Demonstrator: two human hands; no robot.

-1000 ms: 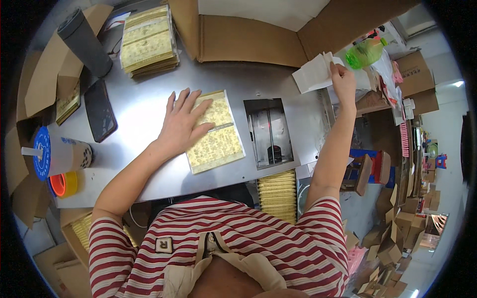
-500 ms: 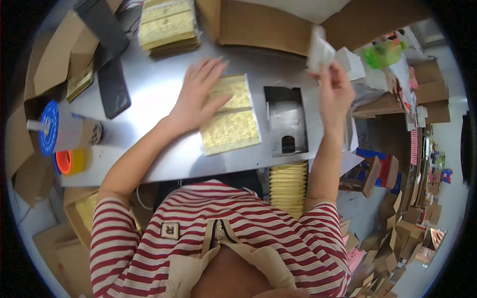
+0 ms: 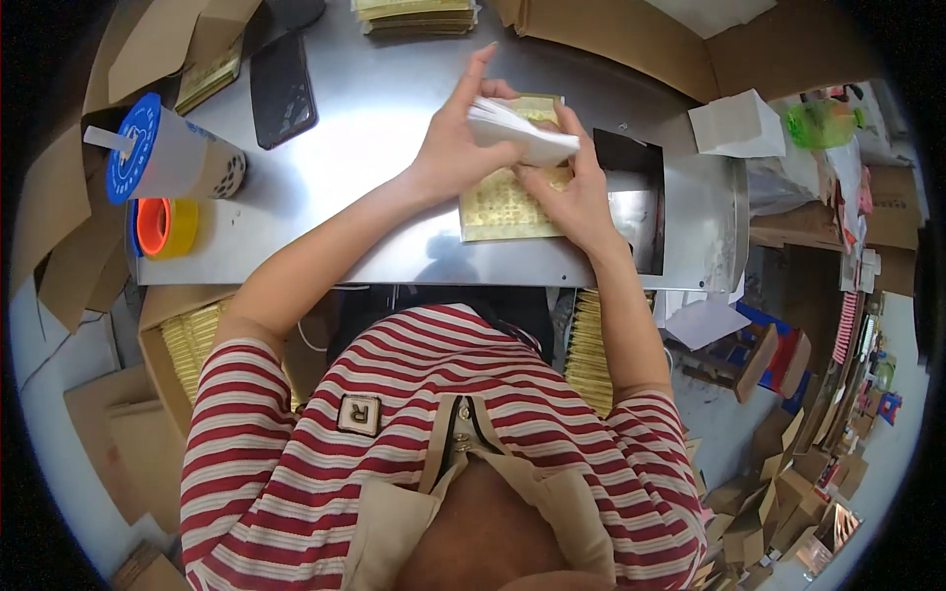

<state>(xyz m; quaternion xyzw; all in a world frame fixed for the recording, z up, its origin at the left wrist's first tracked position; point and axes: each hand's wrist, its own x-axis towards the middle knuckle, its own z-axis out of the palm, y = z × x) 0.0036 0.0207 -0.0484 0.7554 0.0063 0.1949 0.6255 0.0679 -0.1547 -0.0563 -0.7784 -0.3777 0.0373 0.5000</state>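
Above the metal table (image 3: pixel 365 231), a thin stack of white paper slips (image 3: pixel 522 136) is held between both hands. My left hand (image 3: pixel 458 148) grips its left end, thumb on the near side and index finger raised. At the other end, my right hand (image 3: pixel 576 192) pinches the stack between thumb and fingers. Beneath them lies a flat yellow-gold patterned packet (image 3: pixel 507 212), partly covered by the hands and paper. Just right of the packet, a rectangular opening (image 3: pixel 645 177) is cut into the tabletop, partly hidden by my right hand.
A white paper block (image 3: pixel 737 124) stands at the table's right. To the left are a lidded drink cup (image 3: pixel 192 148), a phone (image 3: pixel 283 94) and tape rolls (image 3: pixel 169 229). Cardboard (image 3: pixel 611 44) borders the far side, near stacked yellow packets (image 3: pixel 419 20). More packets (image 3: pixel 588 364) sit below the front edge.
My right hand has brought the white slips from the far right in over the yellow packet. My left hand has lifted off the packet and taken hold of the slips. The view has shifted.
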